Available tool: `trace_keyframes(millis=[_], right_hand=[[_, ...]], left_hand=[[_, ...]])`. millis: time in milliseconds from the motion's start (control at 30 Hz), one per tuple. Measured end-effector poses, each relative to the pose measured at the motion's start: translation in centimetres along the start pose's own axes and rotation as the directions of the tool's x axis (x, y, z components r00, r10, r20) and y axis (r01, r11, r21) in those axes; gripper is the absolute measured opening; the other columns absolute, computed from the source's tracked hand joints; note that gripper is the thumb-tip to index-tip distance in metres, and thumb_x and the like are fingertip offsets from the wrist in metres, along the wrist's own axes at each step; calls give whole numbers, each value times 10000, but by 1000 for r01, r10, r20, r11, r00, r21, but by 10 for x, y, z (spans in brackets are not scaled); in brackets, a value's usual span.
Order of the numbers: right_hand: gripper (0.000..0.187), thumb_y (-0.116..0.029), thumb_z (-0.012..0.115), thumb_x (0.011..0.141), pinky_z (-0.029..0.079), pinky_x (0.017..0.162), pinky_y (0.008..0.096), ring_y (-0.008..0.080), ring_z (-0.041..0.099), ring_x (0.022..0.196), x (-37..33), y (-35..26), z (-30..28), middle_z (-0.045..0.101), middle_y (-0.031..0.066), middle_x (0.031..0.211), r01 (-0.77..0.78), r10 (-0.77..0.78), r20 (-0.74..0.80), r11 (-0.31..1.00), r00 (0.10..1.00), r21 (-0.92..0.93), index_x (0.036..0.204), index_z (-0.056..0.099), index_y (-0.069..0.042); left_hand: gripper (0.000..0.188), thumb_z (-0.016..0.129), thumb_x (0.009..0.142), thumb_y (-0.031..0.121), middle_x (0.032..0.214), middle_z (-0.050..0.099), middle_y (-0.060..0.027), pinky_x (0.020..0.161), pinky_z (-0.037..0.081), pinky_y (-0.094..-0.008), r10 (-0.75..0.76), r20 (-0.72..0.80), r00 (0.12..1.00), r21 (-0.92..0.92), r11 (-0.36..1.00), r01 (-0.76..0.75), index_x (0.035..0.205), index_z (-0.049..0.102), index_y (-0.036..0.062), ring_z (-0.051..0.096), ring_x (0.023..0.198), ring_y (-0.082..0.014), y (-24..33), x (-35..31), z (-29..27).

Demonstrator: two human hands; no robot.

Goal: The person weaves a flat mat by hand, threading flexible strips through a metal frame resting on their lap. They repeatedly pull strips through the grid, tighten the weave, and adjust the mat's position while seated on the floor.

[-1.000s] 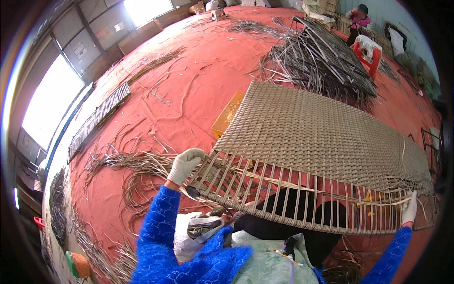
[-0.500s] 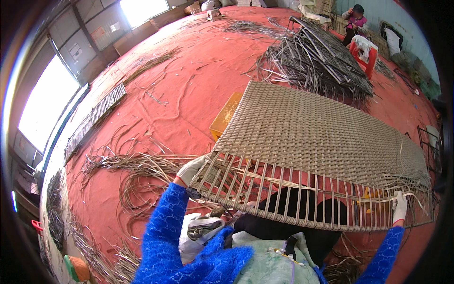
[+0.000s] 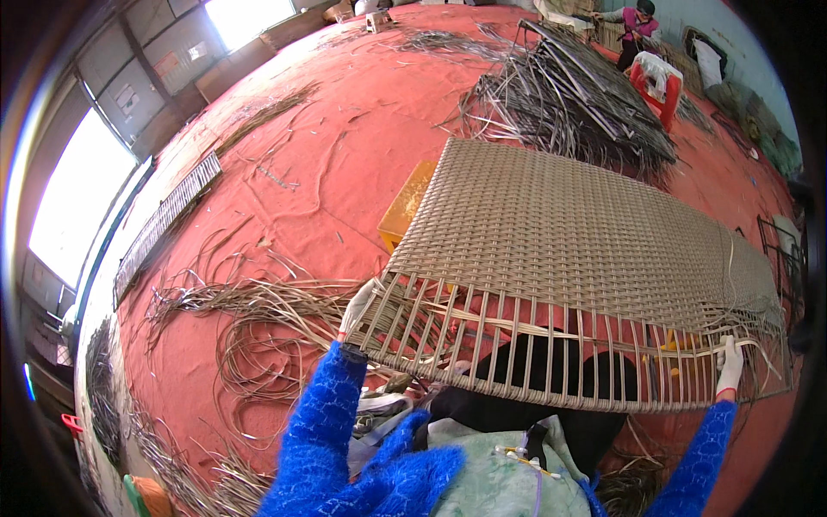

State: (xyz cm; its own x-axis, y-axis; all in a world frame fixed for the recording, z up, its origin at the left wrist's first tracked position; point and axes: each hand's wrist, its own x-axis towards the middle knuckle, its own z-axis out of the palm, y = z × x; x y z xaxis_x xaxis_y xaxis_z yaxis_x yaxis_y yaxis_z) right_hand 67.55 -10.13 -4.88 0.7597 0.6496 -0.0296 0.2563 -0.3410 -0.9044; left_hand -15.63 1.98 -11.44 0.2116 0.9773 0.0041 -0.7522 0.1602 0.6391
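A tan woven wicker panel (image 3: pixel 568 233) lies tilted across my lap. Its far part is closely woven, while bare slats span the near part down to a wrapped edge. My left hand (image 3: pixel 358 310), in a white glove, grips the panel's left edge, its fingers partly hidden behind it. At the right end, my gloved right hand (image 3: pixel 730 362) is closed around pale wicker strips (image 3: pixel 672 350) that run crosswise through the slats. Loose strip ends curl out beyond that hand.
A yellow stool (image 3: pixel 407 207) stands under the panel's far left side. Loose strips (image 3: pixel 258 310) lie tangled on the red floor covering to the left. Dark strips and frames (image 3: pixel 577 103) are heaped beyond, near a red chair (image 3: pixel 662 95) and another person (image 3: pixel 636 30).
My left hand has shifted slightly up along the panel's left edge. The right hand stays at the strips, a little lower on the slats. The far person has stretched out an arm.
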Motion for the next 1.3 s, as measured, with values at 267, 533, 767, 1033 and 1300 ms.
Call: trace_keyframes(millis=[267, 533, 767, 1033, 1300], right_hand=[[349, -426, 494, 973, 293, 406, 207, 39, 413, 463, -8, -7, 2, 457, -58, 588, 30, -30, 12, 999, 999, -41, 946, 646, -113], [345, -421, 498, 985, 287, 396, 202, 22, 395, 464, 2, 5, -3, 451, -74, 602, 33, -39, -70, 996, 997, -89, 1014, 656, -116], [378, -397, 514, 964, 403, 566, 306, 162, 515, 631, -32, -24, 19, 540, 50, 709, 216, -280, -104, 887, 954, -408, 1035, 646, -50], [190, -233, 579, 865, 464, 756, 448, 336, 598, 834, -169, -140, 109, 626, 139, 883, 577, -656, 286, 279, 699, -768, 866, 621, -48], [149, -172, 707, 765, 464, 783, 393, 225, 594, 890, -279, -252, 251, 636, 21, 935, 989, -789, 601, 143, 127, -22, 887, 630, -133]], left_hand=[[314, 426, 1031, 168, 1132, 659, -97, 836, 570, -322, -231, -562, 794, -156, 973, 172, 1277, 534, 4, 664, 955, -189, 17, -5, 28], [340, 463, 1017, 311, 1092, 661, -55, 878, 505, -315, 86, -310, 947, 458, 886, 69, 1204, 604, 63, 604, 974, -157, 16, -16, 4], [334, 469, 1014, 307, 1099, 658, -54, 879, 503, -312, -64, -206, 977, 91, 992, 84, 1206, 601, 68, 603, 974, -155, 13, -23, 3], [300, 501, 1002, 262, 1088, 663, -54, 855, 519, -299, -33, -220, 975, 116, 991, 59, 1206, 592, 61, 622, 954, -147, 12, -24, -13], [274, 533, 990, 217, 1076, 669, -54, 832, 536, -287, -38, -179, 983, 100, 993, 57, 1205, 582, 55, 641, 934, -139, 7, -14, -17]])
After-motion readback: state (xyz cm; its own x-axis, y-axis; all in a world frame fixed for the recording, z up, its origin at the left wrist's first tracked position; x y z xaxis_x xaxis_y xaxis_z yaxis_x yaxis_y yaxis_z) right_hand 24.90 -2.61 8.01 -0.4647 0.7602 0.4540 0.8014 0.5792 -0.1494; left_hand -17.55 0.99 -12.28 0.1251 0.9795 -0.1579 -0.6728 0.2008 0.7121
